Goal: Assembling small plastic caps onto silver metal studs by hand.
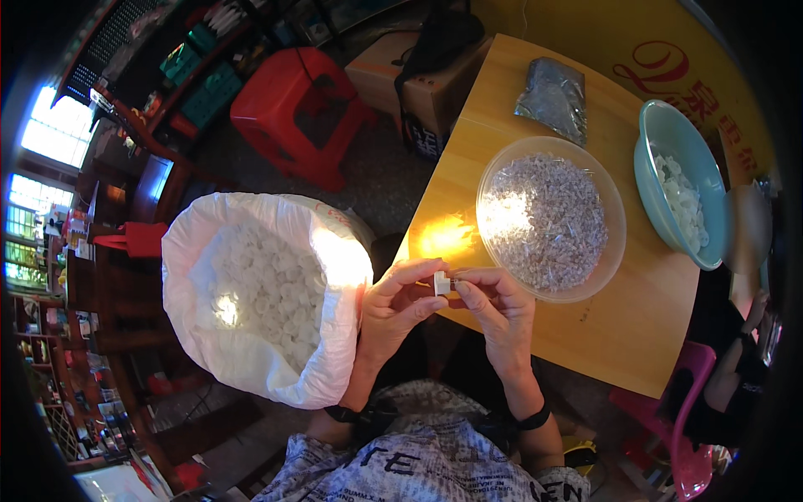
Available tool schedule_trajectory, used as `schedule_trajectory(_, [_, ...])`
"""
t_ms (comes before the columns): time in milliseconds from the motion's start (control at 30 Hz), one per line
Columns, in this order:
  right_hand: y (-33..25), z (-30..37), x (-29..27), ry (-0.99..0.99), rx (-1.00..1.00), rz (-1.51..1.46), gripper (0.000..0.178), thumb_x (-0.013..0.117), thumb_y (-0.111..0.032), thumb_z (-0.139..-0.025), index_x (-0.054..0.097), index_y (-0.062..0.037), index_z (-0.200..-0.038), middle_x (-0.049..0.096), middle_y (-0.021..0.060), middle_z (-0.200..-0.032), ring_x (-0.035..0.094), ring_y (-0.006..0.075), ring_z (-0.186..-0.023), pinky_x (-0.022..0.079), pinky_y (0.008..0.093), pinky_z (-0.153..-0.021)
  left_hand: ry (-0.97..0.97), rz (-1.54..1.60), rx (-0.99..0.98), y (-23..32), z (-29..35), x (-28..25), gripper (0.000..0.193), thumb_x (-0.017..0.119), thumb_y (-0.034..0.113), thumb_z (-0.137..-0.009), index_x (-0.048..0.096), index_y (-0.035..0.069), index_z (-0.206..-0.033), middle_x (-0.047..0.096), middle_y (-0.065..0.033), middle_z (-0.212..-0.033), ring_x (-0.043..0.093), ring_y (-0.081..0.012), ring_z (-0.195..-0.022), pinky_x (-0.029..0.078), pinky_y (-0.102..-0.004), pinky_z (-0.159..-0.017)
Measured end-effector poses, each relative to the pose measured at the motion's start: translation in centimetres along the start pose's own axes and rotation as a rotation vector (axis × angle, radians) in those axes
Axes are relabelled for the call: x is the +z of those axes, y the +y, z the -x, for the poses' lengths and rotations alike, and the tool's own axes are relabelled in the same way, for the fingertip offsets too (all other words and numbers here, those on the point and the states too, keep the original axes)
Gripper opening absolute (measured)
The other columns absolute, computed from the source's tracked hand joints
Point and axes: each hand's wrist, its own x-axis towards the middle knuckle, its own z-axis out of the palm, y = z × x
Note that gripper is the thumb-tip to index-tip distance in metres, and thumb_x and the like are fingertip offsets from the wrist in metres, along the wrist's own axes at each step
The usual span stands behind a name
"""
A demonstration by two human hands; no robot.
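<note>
Between my hands, just off the table's near-left corner, is a small white plastic piece (442, 284). My left hand (389, 308) pinches it between thumb and fingertips. From the other side, my right hand (502, 316) is closed in a pinch on a tiny part at the white piece's edge; its kind is too small to make out. To the left stands a white woven sack (335, 356) full of small white plastic pieces (263, 293). A round translucent bowl (617, 251) on the table holds a heap of tiny clear parts (556, 217).
On the wooden table (619, 343) also lie a silvery plastic bag (552, 99) and a blue-green basin (665, 222) with white pieces in it. A red stool (288, 109) and a cardboard box (381, 63) stand beyond. Another person's arm (726, 381) shows at the right, near a pink chair (694, 418).
</note>
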Motion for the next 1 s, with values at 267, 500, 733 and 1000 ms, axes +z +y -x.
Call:
schedule_trajectory(267, [-0.5,0.7,-1.3,-0.025,0.016,-0.008,0.011,0.059,-0.003,-0.088,0.06,0.0028,-0.097,0.063,0.0123,-0.1,0.063,0.0163,-0.089,0.055,0.0283,-0.078,0.005,-0.124,0.064,0.5,0.2,1.2,0.039,0.068,-0.007,-0.075,0.06,0.0,-0.113,0.055,-0.0097,-0.115,0.06,-0.0148,-0.093,0.054,-0.0255,-0.079])
schedule_trajectory(500, [-2.2,1.3,-2.9,-0.054,-0.05,-0.006,0.013,0.059,0.0,-0.087,0.061,0.0042,-0.098,0.063,0.0132,-0.101,0.062,0.016,-0.089,0.054,0.0273,-0.08,-0.074,-0.316,0.149,0.5,-0.6,2.7,0.034,0.074,-0.001,-0.071,0.065,0.002,-0.104,0.06,-0.0092,-0.109,0.063,-0.0126,-0.083,0.055,-0.0231,-0.068])
schedule_trajectory(733, [-4.4,3.3,-4.2,-0.014,-0.031,0.045,0.011,0.06,0.0,-0.086,0.062,0.0025,-0.097,0.063,0.0115,-0.104,0.062,0.0145,-0.09,0.053,0.0261,-0.079,-0.17,-0.319,0.279,0.5,-0.5,5.1,0.038,0.076,-0.003,-0.068,0.064,0.001,-0.104,0.058,-0.0159,-0.109,0.063,-0.0195,-0.087,0.056,-0.0273,-0.07])
schedule_trajectory(1000, [-13.3,1.1,-13.1,0.633,-0.571,0.827,0.008,0.065,-0.006,-0.084,0.065,-0.0024,-0.091,0.066,0.0031,-0.084,0.06,0.0073,-0.069,0.048,0.02,-0.057,-0.087,-0.248,-0.003,4.1,0.5,7.2,0.064,0.076,0.01,-0.07,0.048,0.003,-0.126,0.047,-0.0168,-0.122,0.054,-0.0247,-0.104,0.048,-0.0354,-0.085])
